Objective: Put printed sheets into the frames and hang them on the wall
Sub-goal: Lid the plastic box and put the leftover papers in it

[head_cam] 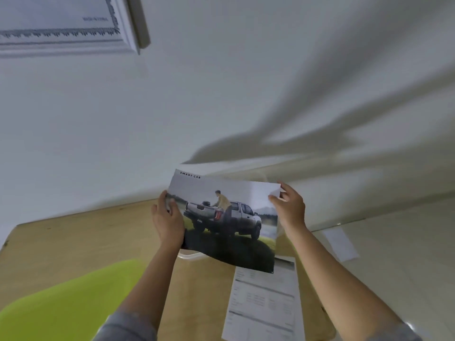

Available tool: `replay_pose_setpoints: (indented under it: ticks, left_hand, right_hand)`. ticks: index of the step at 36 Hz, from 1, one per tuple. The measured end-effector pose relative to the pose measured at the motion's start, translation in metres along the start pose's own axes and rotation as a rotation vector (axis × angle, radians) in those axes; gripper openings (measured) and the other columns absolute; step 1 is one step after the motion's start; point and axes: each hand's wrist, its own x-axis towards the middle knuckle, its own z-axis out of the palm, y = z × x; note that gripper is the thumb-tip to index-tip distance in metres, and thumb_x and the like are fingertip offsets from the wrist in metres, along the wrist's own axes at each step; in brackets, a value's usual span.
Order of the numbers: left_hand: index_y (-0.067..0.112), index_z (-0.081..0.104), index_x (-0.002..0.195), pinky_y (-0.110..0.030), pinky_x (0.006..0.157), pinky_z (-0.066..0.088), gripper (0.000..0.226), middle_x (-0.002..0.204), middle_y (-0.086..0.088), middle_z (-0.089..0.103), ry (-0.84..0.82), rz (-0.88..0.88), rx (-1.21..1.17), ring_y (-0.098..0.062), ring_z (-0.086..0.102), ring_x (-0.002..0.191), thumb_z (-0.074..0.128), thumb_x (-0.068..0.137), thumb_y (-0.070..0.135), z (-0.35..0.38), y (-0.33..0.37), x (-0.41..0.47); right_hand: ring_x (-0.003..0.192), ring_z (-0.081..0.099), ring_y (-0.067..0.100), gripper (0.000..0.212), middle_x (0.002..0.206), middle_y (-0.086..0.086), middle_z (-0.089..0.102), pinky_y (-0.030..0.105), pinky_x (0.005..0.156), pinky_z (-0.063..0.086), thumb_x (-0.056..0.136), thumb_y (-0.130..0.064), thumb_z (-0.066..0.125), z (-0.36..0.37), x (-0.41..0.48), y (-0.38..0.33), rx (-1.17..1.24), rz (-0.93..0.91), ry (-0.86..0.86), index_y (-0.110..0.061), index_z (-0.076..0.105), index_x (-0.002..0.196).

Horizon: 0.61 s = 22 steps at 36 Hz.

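Printed sheet (229, 217): a landscape print of a pickup truck headed "SMART CAB". It is held up in the air just below the middle of the view, tilted, with its picture side turned to the camera.
Left hand (167, 220): placed at the sheet's 9 o'clock edge, seen from its back.
Left fingers (163, 196): curled and closed on that edge. The paper's margin is lost among them, so which digits lie in front and which behind cannot be told.
Right hand (290, 207): placed at the sheet's 2 o'clock corner.
Right fingers (285, 187): closed in a pinch on the white corner. The thumb is laid on the printed face and the other fingers are tucked behind the paper.
Surface (86, 237): a light wooden top seen beneath the sheet, which is not touching it.
Second sheet (263, 299): a page of text and tables laid flat on the surface at 5 o'clock, partly overlapped in view by the held print.
Clear plastic edge (192, 256): glimpsed under the print's lower rim; what it belongs to cannot be told.
Frame (123, 43): white, hung on the wall (221, 94) at 11 o'clock, with a bordered document inside.
Green object (69, 299): a bright lime shape at 7 o'clock, blurred.
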Motion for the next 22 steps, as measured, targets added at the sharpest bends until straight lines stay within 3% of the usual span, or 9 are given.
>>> replay_pose_setpoints:
  ticks: [3, 7, 11, 13, 16, 22]
  left_hand:
    - [0.01, 0.045, 0.134, -0.03, 0.086, 0.033, 0.038, 0.119, -0.022, 0.048, 0.012, -0.047, 0.011, -0.033, 0.05, 0.1, 0.04, 0.097, 0.017, 0.012, -0.003, 0.004]
    - [0.008, 0.044, 0.135, -0.026, 0.08, 0.032, 0.038, 0.12, -0.022, 0.048, 0.034, -0.08, 0.009, -0.03, 0.051, 0.092, 0.041, 0.097, 0.015, 0.026, -0.004, 0.007]
    - [0.013, 0.04, 0.138, -0.024, 0.073, 0.031, 0.042, 0.118, -0.017, 0.043, -0.031, -0.094, 0.064, -0.019, 0.044, 0.076, 0.042, 0.097, 0.017, 0.036, -0.006, 0.002]
    - [0.014, 0.038, 0.139, -0.029, 0.072, 0.035, 0.044, 0.118, -0.015, 0.04, -0.071, -0.077, 0.108, -0.022, 0.045, 0.077, 0.042, 0.095, 0.015, 0.041, -0.009, -0.002]
    - [0.008, 0.039, 0.136, -0.032, 0.073, 0.039, 0.046, 0.114, -0.015, 0.039, -0.102, -0.056, 0.177, -0.024, 0.045, 0.081, 0.047, 0.091, 0.005, 0.041, -0.017, -0.006]
    - [0.002, 0.045, 0.128, -0.047, 0.085, 0.047, 0.048, 0.114, -0.018, 0.039, -0.154, -0.068, 0.371, -0.036, 0.049, 0.097, 0.052, 0.08, -0.006, 0.044, -0.034, -0.005]
  right_hand:
    - [0.101, 0.056, 0.015, 0.04, 0.122, 0.01, 0.06, 0.023, 0.083, 0.044, 0.086, -0.004, 0.057, 0.007, 0.007, 0.012, -0.071, 0.034, 0.013, -0.008, 0.054, 0.126]
    - [0.108, 0.057, 0.022, 0.038, 0.122, 0.012, 0.06, 0.02, 0.082, 0.043, 0.086, 0.003, 0.052, 0.013, 0.016, 0.024, -0.174, 0.043, -0.051, -0.004, 0.056, 0.123]
    - [0.094, 0.059, 0.033, 0.03, 0.101, 0.018, 0.066, 0.033, 0.07, 0.043, 0.08, 0.009, 0.046, 0.017, 0.034, 0.029, -0.38, -0.078, -0.142, -0.001, 0.064, 0.102]
    - [0.092, 0.058, 0.032, 0.033, 0.101, 0.019, 0.063, 0.029, 0.067, 0.041, 0.079, 0.008, 0.048, 0.018, 0.047, 0.032, -0.463, -0.127, -0.184, -0.004, 0.063, 0.107]
    - [0.1, 0.053, 0.025, 0.041, 0.112, 0.015, 0.052, 0.016, 0.076, 0.035, 0.083, 0.006, 0.051, 0.021, 0.059, 0.035, -0.551, -0.183, -0.233, -0.006, 0.056, 0.122]
    - [0.097, 0.054, 0.027, 0.016, 0.103, 0.014, 0.053, 0.022, 0.079, 0.043, 0.083, 0.004, 0.057, 0.028, 0.072, 0.048, -0.679, -0.355, -0.301, -0.004, 0.061, 0.096]
